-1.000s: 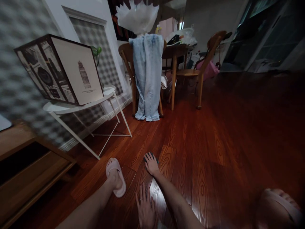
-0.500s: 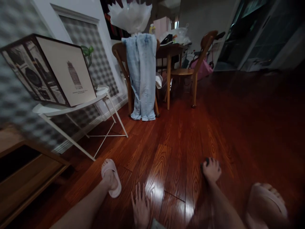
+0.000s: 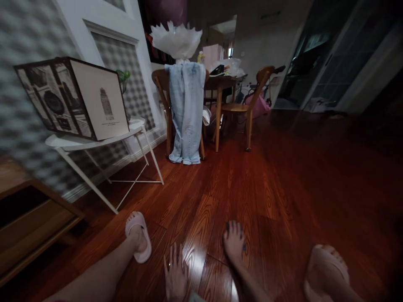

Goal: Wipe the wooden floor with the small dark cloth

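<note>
I sit on a glossy red-brown wooden floor [image 3: 283,188] with my legs stretched out. My left hand [image 3: 175,274] lies flat on the boards between my legs, fingers spread, holding nothing. My right hand [image 3: 234,243] reaches forward and presses down on a small dark object [image 3: 242,238] that shows only as dark bits between the fingers; what it is cannot be made out. A pale pink slipper [image 3: 138,237] is on my left foot, left of both hands. Another slipper [image 3: 325,268] is on my right foot at the lower right.
A white folding side table [image 3: 94,140] with a framed picture [image 3: 94,98] stands at the left by the wall. Beyond it are wooden chairs [image 3: 248,105], one draped with light blue jeans [image 3: 185,113], and a cluttered table [image 3: 220,79]. A low wooden shelf [image 3: 28,226] sits at the far left.
My right hand swept with the dark object from the middle of the floor out to the right, then back left and nearer to me. My left hand stayed flat in place.
</note>
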A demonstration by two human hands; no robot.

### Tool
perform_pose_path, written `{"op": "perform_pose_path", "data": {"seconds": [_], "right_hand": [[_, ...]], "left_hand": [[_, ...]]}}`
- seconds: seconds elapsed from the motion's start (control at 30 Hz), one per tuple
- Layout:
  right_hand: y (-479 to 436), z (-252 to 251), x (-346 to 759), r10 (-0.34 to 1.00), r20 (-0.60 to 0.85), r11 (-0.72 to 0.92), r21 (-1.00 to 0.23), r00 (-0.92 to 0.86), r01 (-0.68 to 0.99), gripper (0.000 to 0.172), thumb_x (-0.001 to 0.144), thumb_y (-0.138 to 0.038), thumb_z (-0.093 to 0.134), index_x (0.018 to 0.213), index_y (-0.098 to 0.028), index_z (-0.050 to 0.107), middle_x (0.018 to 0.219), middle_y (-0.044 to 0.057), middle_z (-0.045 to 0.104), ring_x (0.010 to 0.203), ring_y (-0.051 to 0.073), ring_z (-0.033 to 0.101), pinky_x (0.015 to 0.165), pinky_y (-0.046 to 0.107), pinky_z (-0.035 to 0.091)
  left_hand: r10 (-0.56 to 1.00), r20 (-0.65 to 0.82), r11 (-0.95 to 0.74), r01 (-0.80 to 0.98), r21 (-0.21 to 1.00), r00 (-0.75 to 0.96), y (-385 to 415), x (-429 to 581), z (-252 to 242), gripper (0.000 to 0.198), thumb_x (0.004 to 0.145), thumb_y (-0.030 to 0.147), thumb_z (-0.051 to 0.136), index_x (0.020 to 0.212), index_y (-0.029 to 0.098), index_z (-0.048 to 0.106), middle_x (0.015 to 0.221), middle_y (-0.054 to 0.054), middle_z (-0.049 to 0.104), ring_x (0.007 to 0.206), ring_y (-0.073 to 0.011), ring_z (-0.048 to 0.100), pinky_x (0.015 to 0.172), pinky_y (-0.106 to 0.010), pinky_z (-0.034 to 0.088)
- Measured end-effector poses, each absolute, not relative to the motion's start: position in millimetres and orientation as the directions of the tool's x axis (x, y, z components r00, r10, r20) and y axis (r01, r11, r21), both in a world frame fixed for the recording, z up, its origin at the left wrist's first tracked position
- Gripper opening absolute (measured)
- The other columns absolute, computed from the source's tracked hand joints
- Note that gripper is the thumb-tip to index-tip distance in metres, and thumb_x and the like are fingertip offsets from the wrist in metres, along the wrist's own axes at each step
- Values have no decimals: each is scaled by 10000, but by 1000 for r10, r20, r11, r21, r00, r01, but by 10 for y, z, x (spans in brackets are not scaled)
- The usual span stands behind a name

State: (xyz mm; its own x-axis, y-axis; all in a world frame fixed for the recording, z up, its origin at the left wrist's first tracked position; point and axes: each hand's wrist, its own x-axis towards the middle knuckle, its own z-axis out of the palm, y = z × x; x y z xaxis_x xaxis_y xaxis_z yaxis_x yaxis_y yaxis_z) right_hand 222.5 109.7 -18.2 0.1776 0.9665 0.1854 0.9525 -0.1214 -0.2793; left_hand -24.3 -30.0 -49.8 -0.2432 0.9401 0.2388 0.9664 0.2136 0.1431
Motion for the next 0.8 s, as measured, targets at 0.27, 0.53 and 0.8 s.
{"op": "perform_pose_path", "data": {"seconds": [0.27,0.53,0.8], "right_hand": [[497,-216,1019,813,93,549,-452,-574,703,593,938,-286,430,1531,-294,437,1633,5,356,1540,243,226,1253,469,193],[1447,-207,2639,978,148,183,-271,-147,945,575,933,-286,301,1433,-195,571,1536,79,510,1471,242,370,1185,458,304],[1250,-465,3554,759,378,-440,-302,530,846,639,927,-334,240,1483,-167,508,1470,202,538,1445,353,377,1062,577,370]], "left_hand": [[948,177,260,964,49,-265,-261,-178,-511,608,920,316,354,1528,313,345,1635,-34,370,1527,-272,296,1266,-614,177],[978,77,188,978,92,-196,-230,-278,-718,698,870,382,474,1514,525,246,1644,170,310,1550,-369,184,1193,-725,232],[976,150,119,960,254,-161,-248,-251,-804,714,848,418,490,1513,531,256,1647,165,313,1557,-381,147,1175,-734,250]]}}
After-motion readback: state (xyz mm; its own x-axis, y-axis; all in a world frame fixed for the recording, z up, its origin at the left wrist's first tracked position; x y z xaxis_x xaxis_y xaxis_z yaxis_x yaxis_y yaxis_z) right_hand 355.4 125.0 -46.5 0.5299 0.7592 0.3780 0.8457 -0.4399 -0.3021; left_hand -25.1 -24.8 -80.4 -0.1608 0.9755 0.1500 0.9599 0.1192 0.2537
